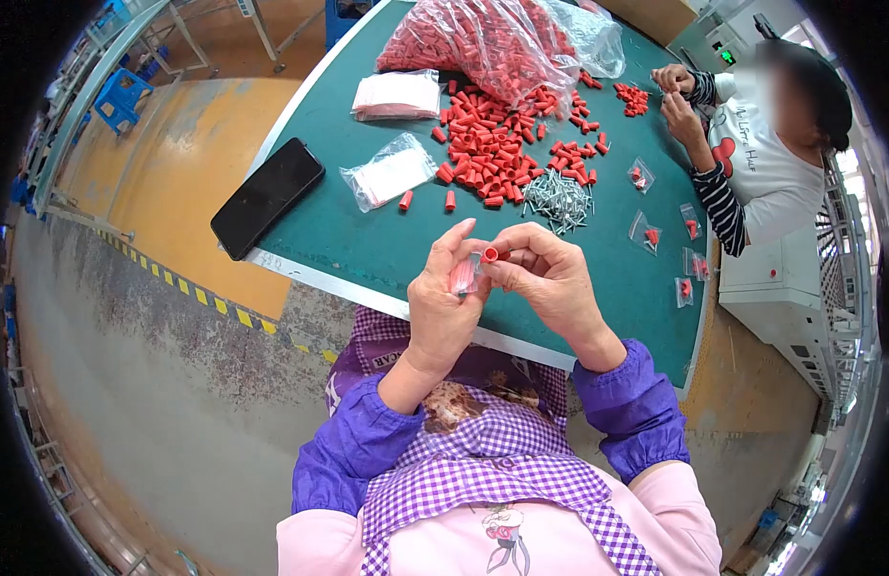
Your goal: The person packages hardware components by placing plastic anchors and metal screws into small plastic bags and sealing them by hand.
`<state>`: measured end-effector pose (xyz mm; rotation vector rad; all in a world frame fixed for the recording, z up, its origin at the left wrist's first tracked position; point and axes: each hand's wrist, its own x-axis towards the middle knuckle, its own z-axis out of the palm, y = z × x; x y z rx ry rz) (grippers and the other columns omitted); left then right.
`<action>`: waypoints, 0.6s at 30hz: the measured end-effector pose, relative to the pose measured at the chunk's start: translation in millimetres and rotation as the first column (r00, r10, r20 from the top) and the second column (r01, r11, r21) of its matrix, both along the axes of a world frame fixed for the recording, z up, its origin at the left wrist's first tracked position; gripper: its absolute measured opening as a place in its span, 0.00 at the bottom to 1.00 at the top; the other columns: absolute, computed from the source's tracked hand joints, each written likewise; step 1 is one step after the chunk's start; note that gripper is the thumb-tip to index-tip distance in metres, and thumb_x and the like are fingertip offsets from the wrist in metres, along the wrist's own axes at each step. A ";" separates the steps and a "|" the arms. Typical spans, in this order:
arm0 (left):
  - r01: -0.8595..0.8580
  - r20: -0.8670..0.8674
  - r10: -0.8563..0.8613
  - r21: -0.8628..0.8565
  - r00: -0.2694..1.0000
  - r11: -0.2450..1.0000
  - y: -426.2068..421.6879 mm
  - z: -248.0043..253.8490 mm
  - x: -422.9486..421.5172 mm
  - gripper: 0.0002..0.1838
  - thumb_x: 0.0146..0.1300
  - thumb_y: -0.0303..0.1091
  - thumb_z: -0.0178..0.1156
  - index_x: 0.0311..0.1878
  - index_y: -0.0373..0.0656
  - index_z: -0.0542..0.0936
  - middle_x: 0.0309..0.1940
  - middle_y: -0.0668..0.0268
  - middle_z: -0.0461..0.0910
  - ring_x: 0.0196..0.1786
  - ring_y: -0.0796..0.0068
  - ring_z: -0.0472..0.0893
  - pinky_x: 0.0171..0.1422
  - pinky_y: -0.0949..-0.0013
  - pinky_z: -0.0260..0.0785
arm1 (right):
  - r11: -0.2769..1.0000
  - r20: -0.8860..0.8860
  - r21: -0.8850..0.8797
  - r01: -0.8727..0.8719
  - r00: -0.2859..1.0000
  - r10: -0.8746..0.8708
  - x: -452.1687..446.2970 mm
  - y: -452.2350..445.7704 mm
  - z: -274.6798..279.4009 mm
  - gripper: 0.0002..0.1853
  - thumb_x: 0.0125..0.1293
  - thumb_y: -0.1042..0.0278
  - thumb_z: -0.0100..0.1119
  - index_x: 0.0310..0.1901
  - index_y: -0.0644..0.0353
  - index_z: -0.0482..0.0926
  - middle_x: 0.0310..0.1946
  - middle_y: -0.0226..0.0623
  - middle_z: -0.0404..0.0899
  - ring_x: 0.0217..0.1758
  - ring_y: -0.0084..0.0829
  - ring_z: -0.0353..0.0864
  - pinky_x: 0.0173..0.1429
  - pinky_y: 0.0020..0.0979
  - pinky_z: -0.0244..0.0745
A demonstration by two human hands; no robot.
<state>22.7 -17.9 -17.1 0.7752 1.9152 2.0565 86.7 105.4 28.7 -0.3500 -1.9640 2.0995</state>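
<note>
Over the table's front edge, my left hand [433, 317] is closed on a small clear plastic bag [463, 276] with pink-red showing through it. My right hand [557, 286] pinches a red plastic cap [489, 254], its round hollow end facing up, right at the bag's upper end. Whether the cap is partly inside the bag I cannot tell. Beyond my hands lies a heap of similar red caps [487, 144], and a pile of silver screws [557, 200] sits at its near side. Two loose caps lie left of the screws.
A large clear sack of red caps [483, 48] lies at the back of the green table [598, 278]. Stacked bags [396, 94], a packet [389, 173] and a black phone [268, 198] are leftward. Several small filled bags [646, 233] lie rightward, near a co-worker [766, 163].
</note>
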 end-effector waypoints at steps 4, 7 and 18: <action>-0.021 -0.079 0.019 -0.013 0.997 1.000 1.4 2.0 0.7 0.32 0.52 0.17 0.64 0.61 0.40 0.68 0.42 0.59 0.82 0.40 0.68 0.83 0.45 0.69 0.75 | 0.996 0.049 -0.051 0.072 0.996 -0.070 1.4 2.6 4.5 0.08 0.61 0.78 0.62 0.43 0.66 0.78 0.37 0.32 0.80 0.36 0.16 0.79 0.37 0.19 0.76; -0.023 -0.063 0.020 -0.046 0.998 0.999 4.0 1.8 1.6 0.32 0.51 0.17 0.64 0.62 0.40 0.67 0.42 0.59 0.82 0.40 0.67 0.83 0.45 0.69 0.75 | 0.998 0.069 -0.007 0.055 0.996 -0.054 3.1 0.5 2.4 0.08 0.61 0.79 0.62 0.42 0.66 0.78 0.42 0.34 0.80 0.35 0.16 0.79 0.36 0.19 0.76; 0.009 -0.001 -0.009 0.036 1.000 0.999 6.4 0.4 0.8 0.31 0.54 0.20 0.64 0.62 0.40 0.67 0.41 0.59 0.82 0.40 0.69 0.83 0.45 0.70 0.76 | 0.927 0.017 0.360 0.111 0.992 -0.125 12.5 8.5 7.6 0.07 0.60 0.77 0.64 0.40 0.65 0.80 0.35 0.30 0.78 0.32 0.15 0.77 0.31 0.18 0.71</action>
